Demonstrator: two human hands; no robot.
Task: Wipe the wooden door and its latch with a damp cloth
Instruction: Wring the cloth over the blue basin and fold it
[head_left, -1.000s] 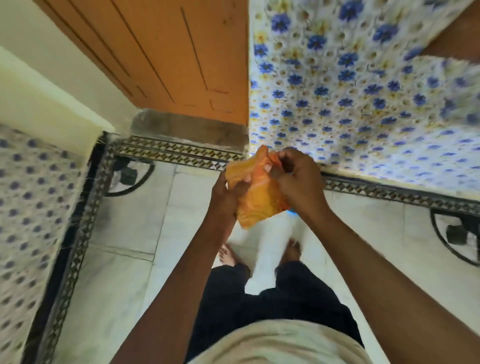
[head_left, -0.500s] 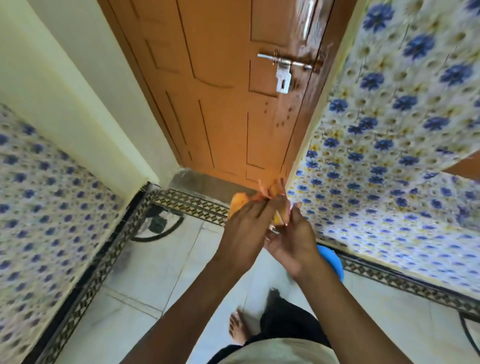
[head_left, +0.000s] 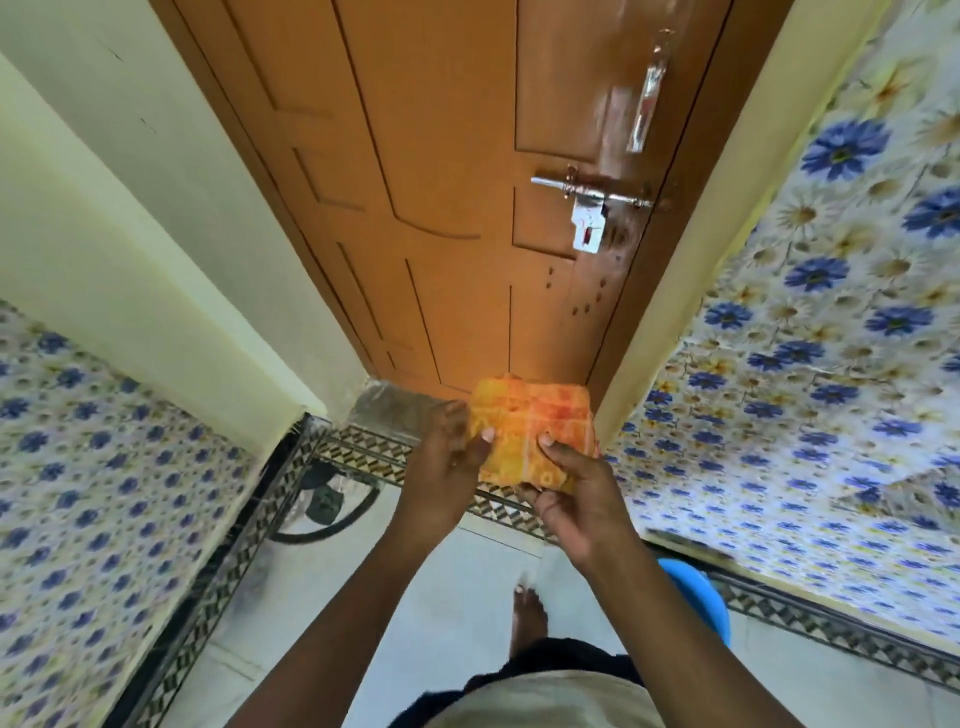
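The orange cloth (head_left: 530, 431) is folded into a flat pad and held between our two hands, low in front of us and not yet touching anything. Our left hand (head_left: 447, 462) pinches its left edge, thumb on top and fingers curled beneath; our right hand (head_left: 576, 493) pinches the near edge the same way, so both hands are closed on the fabric rather than spread. Whether the cloth is damp we cannot tell from here. The wooden door (head_left: 441, 182) stands just beyond our hands, its lower panels directly past the cloth, and the metal latch (head_left: 592, 200) sits well above and a little to the right of our right hand, near the door's edge by the frame. We judge this to be the preparing step: the pad is shaped and the wiping has not begun. The next move calls for letting one hand take the pad alone, flattening the palm behind it, then raising it to the door face and pressing in even strokes, with a tighter pinch of cloth saved for working around the latch bolt and its hanging plate.
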